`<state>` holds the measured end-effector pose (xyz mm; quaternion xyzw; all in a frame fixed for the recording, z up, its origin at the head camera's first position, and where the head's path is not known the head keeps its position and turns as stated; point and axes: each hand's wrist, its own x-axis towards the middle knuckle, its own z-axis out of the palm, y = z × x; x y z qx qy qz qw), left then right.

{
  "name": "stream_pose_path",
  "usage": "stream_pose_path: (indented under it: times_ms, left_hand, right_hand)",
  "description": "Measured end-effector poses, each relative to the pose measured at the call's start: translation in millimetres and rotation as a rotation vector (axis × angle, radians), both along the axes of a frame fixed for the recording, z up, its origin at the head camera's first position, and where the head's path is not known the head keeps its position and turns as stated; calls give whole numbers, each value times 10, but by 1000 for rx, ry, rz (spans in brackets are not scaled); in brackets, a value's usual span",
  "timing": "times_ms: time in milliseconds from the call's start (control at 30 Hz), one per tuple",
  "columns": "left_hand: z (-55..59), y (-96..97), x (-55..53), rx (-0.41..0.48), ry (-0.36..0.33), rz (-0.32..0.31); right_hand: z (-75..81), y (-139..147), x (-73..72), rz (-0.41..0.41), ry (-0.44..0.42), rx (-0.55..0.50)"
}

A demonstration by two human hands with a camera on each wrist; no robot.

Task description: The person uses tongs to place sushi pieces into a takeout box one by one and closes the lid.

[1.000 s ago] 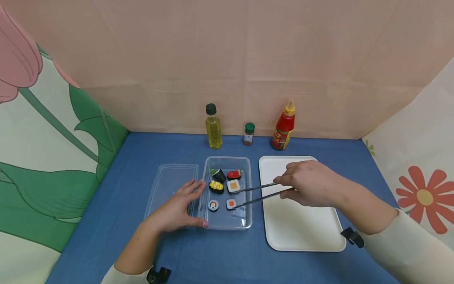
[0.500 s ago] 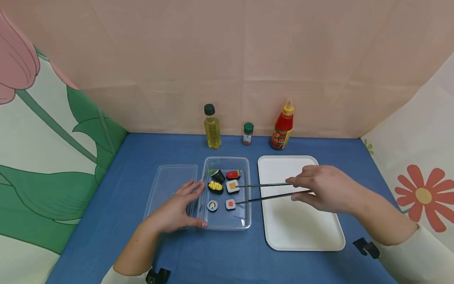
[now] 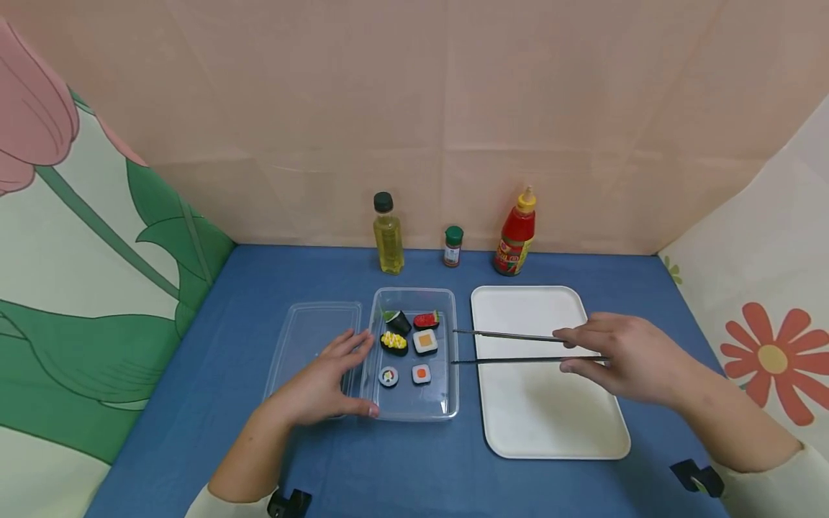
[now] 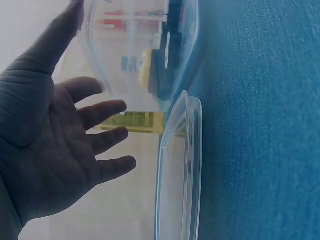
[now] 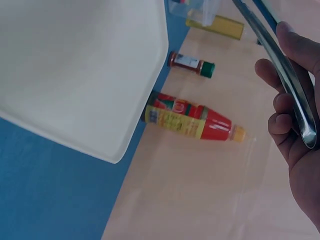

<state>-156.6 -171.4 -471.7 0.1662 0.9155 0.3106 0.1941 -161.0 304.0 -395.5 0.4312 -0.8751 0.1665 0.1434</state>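
Note:
In the head view a clear plastic box (image 3: 448, 396) holds several small sushi pieces: a square one with a yellow middle (image 3: 425, 341), a square one with an orange middle (image 3: 421, 373) and a yellow-topped one (image 3: 393, 342) among them. My left hand (image 3: 327, 378) is at the box's left side, fingers and thumb spread against or close to its rim; contact is hard to tell. Over the white tray (image 3: 544, 432) my right hand (image 3: 624, 357) grips long metal tongs (image 3: 512, 360). Their arms are apart, the tips near the box's right rim with nothing between them.
A clear lid (image 3: 311, 324) lies left of the box, partly under my left hand. Along the back stand an oil bottle (image 3: 388, 241), a small green-capped spice jar (image 3: 452, 248) and a red sauce bottle (image 3: 515, 234). Behind them rises a beige backdrop (image 3: 291, 144).
My right hand has moved right, drawing the tongs' tips away from the two square sushi pieces to the box's right edge. The pieces stay in the box. My left hand has stayed put.

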Motion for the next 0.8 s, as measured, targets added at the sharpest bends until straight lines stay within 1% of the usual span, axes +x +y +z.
stream_pose_path:
  times_ms: [200, 300, 400, 600, 800]
  left_hand:
    - [-20, -3, 1, -7, -1, -2]
    - [-24, 0, 1, -11, -3, 1]
    - [-22, 7, 1, -10, -8, 2]
    - [-21, 6, -3, -2, -6, 3]
    - [-18, 4, -8, -7, -5, 1]
  right_hand:
    - [-54, 114, 55, -39, -25, -28]
    - [-85, 161, 100, -76, -54, -29]
    - [-135, 215, 143, -108, -65, -29]
    - [-243, 364, 192, -155, -29, -40]
    - [-340, 524, 243, -181, 24, -97]
